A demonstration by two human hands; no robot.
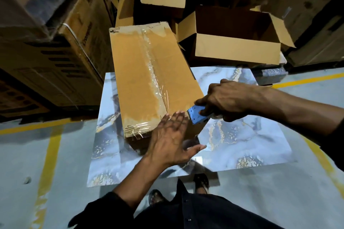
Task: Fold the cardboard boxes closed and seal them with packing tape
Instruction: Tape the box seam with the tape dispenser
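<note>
Warehouse floor of pale grey with yellow painted lines; low marble-patterned table in the middle. On it, one long closed cardboard box, lying lengthwise away from the body, far end overhanging the table's far edge. Clear packing tape down the centre seam and wrapped over both ends, glossy and wrinkled.

Left hand at the box's near right corner, fingers straight and close together, thumb splayed out to the right, fingertips on the taped top edge, palm against the near end. Near end face of the box mostly hidden behind this hand.

Right hand just right of the left fingertips, curled round a blue tape dispenser. Only the blue front plate visible; roll and handle buried under the fingers, blade edge too blurred to make out. Dispenser tip touching or nearly touching the box's right side; cannot tell which.

Beyond the right hand, past the table: three open empty cartons counted, the nearest carton with flaps spread, two more behind cut off by the top edge, others possibly jumbled among them. Left of the left hand: stacked printed cartons wrapped in film, print blurred and unreadable, cut off at the frame edge.

Below the hands: dark sleeves, dark shirt, two sandalled feet partly hidden under the table edge.
</note>
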